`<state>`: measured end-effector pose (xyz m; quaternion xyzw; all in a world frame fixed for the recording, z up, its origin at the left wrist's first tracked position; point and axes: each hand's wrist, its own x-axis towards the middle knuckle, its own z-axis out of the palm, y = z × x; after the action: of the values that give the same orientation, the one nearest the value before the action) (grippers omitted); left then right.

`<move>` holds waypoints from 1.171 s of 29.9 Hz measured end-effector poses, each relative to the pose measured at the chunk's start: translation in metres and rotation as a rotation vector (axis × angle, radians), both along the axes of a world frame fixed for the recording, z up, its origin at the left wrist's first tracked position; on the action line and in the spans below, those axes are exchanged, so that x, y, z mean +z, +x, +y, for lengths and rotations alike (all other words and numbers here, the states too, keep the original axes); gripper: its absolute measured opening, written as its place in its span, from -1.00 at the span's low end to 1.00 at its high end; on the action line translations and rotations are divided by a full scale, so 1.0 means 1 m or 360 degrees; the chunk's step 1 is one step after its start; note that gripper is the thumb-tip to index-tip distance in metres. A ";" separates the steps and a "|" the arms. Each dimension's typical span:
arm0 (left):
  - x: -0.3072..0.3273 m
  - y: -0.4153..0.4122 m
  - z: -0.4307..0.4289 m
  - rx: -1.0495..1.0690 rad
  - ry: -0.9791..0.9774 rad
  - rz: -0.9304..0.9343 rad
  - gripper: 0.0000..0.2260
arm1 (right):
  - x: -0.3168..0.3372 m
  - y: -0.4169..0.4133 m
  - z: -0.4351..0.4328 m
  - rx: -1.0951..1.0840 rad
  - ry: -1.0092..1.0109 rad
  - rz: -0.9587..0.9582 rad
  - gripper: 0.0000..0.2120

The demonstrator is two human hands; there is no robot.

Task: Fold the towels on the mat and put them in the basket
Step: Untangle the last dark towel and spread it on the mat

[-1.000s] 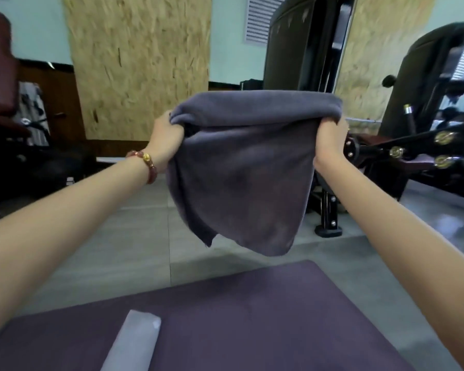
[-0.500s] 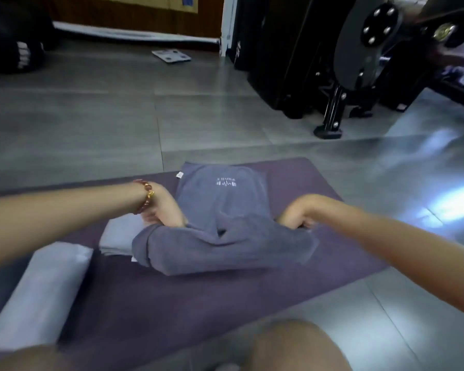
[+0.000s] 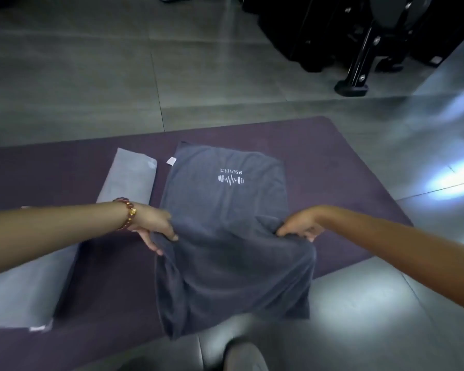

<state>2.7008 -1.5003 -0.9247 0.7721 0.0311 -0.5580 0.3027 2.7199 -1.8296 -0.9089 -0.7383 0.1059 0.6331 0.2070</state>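
A dark grey towel (image 3: pixel 225 210) with a white logo lies on the purple mat (image 3: pixel 332 167); its far half is flat and its near half drapes toward me over the mat's edge. My left hand (image 3: pixel 153 223) pinches the towel's left side at the fold. On the right side my right hand (image 3: pixel 300 226) pinches the same fold. Two folded light grey towels lie to the left: one (image 3: pixel 130 175) beside the dark towel, another (image 3: pixel 24 290) near me. No basket is in view.
Grey floor tiles (image 3: pixel 91 76) surround the mat. Black gym machine legs (image 3: pixel 356 73) stand at the far right. My knee (image 3: pixel 244 357) shows at the bottom edge. A bead bracelet (image 3: pixel 129 212) is on my left wrist.
The towel came down from mid-air onto the mat. Since half a second ago, both hands have drawn its bunched near part toward me, so it lies longer and flatter.
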 end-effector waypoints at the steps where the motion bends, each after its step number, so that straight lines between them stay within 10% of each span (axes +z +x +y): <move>1: -0.005 0.009 0.004 0.0101 -0.0034 -0.0112 -0.90 | -0.007 0.008 -0.004 -0.0101 -0.0012 -0.0131 -0.63; 9: -0.089 0.098 0.020 0.0438 0.0093 -0.1190 -0.85 | -0.096 0.069 -0.028 -0.0599 -0.0108 -0.1198 -0.54; 13: -0.122 0.098 0.009 0.0747 -0.0055 -0.1065 -0.63 | -0.121 0.072 -0.038 -0.0719 -0.0142 -0.1278 -0.25; 17: -0.130 0.107 -0.009 0.1283 -0.0476 -0.1041 -0.65 | -0.121 0.078 -0.036 -0.1072 0.0108 -0.1806 -0.86; 21: -0.114 0.130 -0.011 0.1818 -0.0741 -0.1303 -0.86 | -0.101 0.094 -0.037 -0.1441 0.0326 -0.2207 -0.89; 25: -0.098 0.173 0.000 0.1712 -0.0509 -0.1759 -0.85 | -0.099 0.143 -0.040 -0.1697 0.0324 -0.2196 -0.87; 35: -0.158 0.246 0.013 0.1409 0.0189 -0.1680 -0.80 | -0.152 0.232 -0.036 -0.1531 -0.0066 -0.1731 -0.78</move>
<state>2.9469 -1.4872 -1.0829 0.8702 0.2224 0.0712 0.4339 2.9523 -1.8651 -1.0609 -0.8242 0.3129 0.0132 0.4718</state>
